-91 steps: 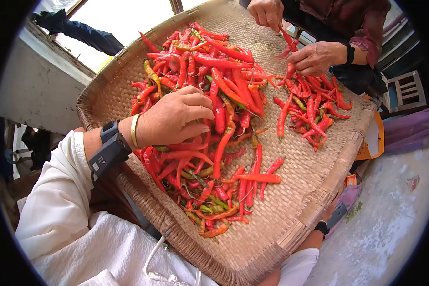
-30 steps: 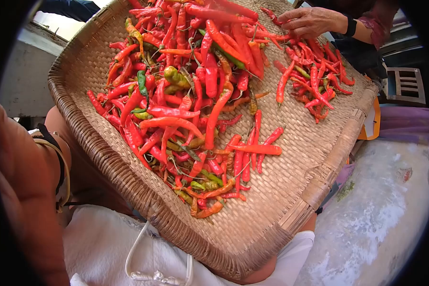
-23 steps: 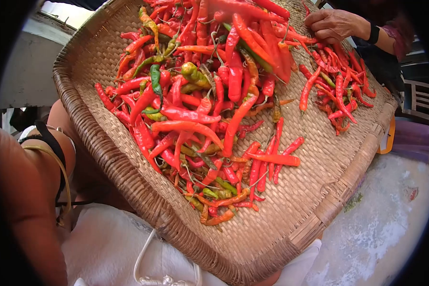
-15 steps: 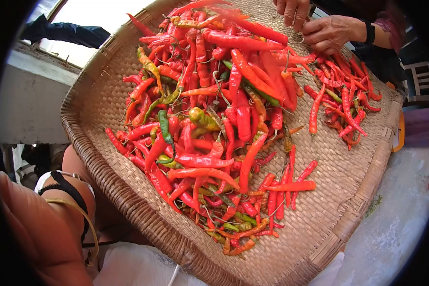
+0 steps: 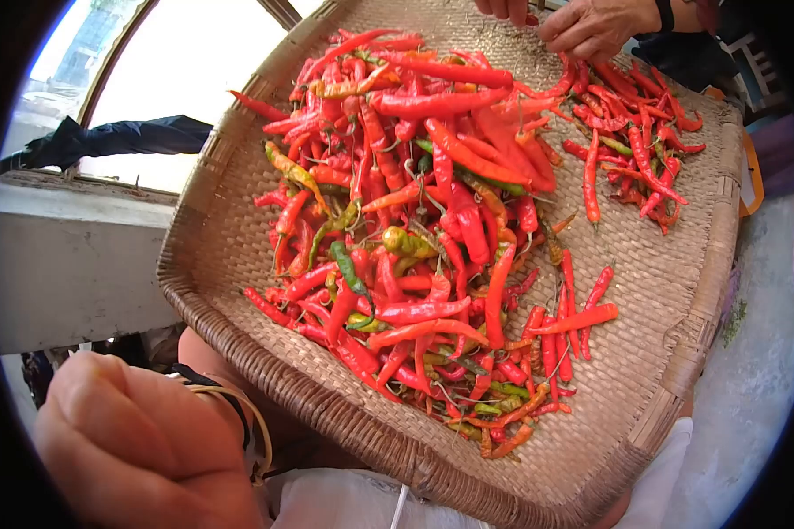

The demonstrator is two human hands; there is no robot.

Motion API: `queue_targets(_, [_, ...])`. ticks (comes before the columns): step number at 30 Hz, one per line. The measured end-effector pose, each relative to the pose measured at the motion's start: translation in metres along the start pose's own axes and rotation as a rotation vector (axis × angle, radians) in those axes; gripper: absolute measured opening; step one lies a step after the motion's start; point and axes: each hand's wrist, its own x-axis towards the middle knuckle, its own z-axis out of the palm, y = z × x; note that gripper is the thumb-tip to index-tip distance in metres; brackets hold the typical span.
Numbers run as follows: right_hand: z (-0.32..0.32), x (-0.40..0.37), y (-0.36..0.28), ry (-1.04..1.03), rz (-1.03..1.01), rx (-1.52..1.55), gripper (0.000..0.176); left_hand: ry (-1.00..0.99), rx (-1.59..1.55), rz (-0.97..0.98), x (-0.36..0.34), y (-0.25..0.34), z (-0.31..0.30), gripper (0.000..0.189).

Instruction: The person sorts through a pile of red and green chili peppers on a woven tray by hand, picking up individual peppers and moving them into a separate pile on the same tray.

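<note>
My left hand (image 5: 141,441) is large and close to the camera at the lower left, beside the basket's near left rim. Its fingers look curled in, and anything inside them is hidden. My right hand does not show. A big heap of chili peppers (image 5: 415,309), mostly red with some green and orange ones, lies on the shallow woven basket (image 5: 626,388). A smaller pile of red peppers (image 5: 648,167) lies at its upper right.
Another person's hands (image 5: 591,28) are at the top right, over the basket's far side, fingers close together. A dark folded cloth or umbrella (image 5: 141,138) lies by the window at the upper left, above a pale ledge (image 5: 79,273).
My left hand has come further into view from the left edge, now looking curled. The basket and peppers appear shifted to the right, and the other person's hands sit higher in the view.
</note>
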Motion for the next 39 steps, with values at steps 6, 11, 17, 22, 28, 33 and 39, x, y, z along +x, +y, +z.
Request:
queue_targets(6, [0.002,0.004,-0.001,0.028,0.06,0.019,0.076,-0.52,0.531,-0.336,0.005,-0.034,0.005,0.028])
queue_targets(11, [0.006,0.015,0.001,0.048,0.076,0.031,0.077,-0.657,0.6,-0.528,-0.031,-0.07,0.01,0.02])
queue_targets(17, [0.016,0.041,0.013,-0.071,0.093,0.044,0.083,-0.809,0.666,-0.398,-0.048,-0.087,0.017,0.025])
queue_targets(22, [0.004,0.024,-0.004,-0.008,0.115,0.091,0.089,-0.964,0.761,-0.268,-0.051,-0.097,0.033,0.036])
queue_targets(28, [0.008,0.03,0.0,-0.033,0.079,0.053,0.094,-0.973,0.81,-0.243,-0.057,-0.105,0.033,0.036])
queue_targets(33, [-0.009,-0.001,-0.001,0.184,0.032,0.117,0.092,-0.939,0.827,-0.14,-0.06,-0.108,0.022,0.023])
queue_targets(39, [-0.085,-0.095,-0.008,0.024,0.057,0.71,0.064,-0.727,0.728,-0.105,-0.035,-0.077,0.013,0.02])
